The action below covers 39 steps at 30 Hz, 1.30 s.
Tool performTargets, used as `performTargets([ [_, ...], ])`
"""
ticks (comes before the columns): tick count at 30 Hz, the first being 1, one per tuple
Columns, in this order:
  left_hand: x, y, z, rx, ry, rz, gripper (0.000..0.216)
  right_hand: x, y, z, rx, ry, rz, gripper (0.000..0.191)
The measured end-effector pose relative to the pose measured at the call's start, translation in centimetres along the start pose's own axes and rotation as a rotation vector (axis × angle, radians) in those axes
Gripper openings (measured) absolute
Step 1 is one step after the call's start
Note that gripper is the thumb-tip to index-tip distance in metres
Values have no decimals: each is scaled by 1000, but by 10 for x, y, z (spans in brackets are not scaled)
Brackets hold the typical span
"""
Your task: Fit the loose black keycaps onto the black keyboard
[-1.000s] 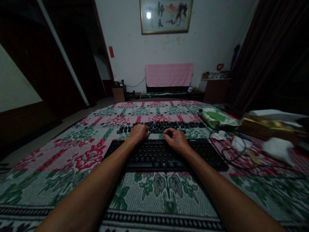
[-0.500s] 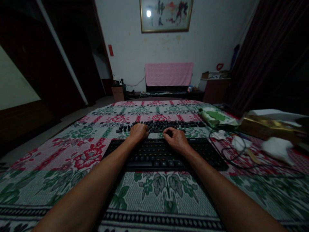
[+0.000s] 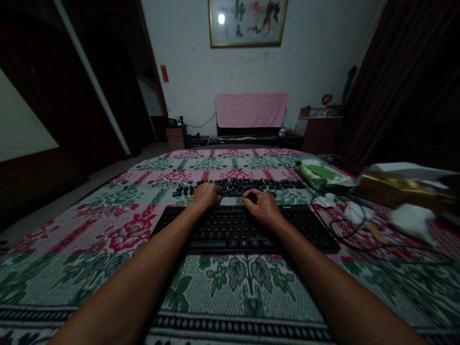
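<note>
A black keyboard (image 3: 230, 229) lies in front of me with most of its keycaps off; a few keys remain along its near edge. Beyond it, many loose black keycaps (image 3: 287, 184) are spread in a row on the cloth. Over the keyboard's far edge, at the left end of the row's middle, my left hand (image 3: 207, 195) is closed, its curled fingertips among the keycaps and mostly hidden. My right hand (image 3: 264, 208) is above the far edge too, thumb and forefinger brought together in a pinch near the keycaps. Anything held in either hand is too small or hidden to see.
A patterned tablecloth (image 3: 247, 287) covers the table. To the right lie a black cable (image 3: 334, 225), a green-and-white tissue pack (image 3: 319, 173), crumpled white tissues (image 3: 411, 220), a gold box (image 3: 398, 187) and a small tan-handled tool (image 3: 376, 233).
The view has shifted very slightly. Both hands stay in almost the same place and pose, and the keyboard and keycaps look unchanged.
</note>
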State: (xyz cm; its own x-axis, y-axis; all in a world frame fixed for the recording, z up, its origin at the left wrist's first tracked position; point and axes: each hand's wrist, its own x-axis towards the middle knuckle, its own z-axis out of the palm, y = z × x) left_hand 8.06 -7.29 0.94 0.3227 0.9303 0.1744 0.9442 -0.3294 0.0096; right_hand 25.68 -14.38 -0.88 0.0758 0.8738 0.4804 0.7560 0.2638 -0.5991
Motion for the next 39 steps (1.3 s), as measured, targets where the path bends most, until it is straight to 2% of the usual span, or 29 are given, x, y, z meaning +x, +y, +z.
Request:
performTargets([
  [5,1,-2,-1,-9,11,1,35,0,-1,-1,3,-7,-2,19],
  [8,-2,-5,-11,-41,-11,60,35,0,0,-1,-17,-14,1,19],
  [12,-13,-12,-29,-211,-153,225,30,1,1,0,-25,-7,8,18],
  [16,-26,-22,-26,-473,-262,296,33,2,-2,-3,140,-10,-27,18],
  [18,-29,-27,-17,-605,-283,297,35,2,-8,-8,287,-87,-44,20],
  [21,-29,-30,-6,-724,-305,286,39,0,-20,-17,451,-311,-6,24],
  [24,-27,-30,-3,-746,-302,278,39,-2,-29,-24,494,-581,26,22],
  [26,-27,-30,-4,-759,-298,282,38,-3,-31,-26,492,-682,31,22],
  [31,-27,-30,-5,-776,-300,282,38,-3,-29,-25,514,-767,1,22],
  [39,-25,-31,0,-824,-313,277,39,-5,-32,-21,544,-825,-87,20],
])
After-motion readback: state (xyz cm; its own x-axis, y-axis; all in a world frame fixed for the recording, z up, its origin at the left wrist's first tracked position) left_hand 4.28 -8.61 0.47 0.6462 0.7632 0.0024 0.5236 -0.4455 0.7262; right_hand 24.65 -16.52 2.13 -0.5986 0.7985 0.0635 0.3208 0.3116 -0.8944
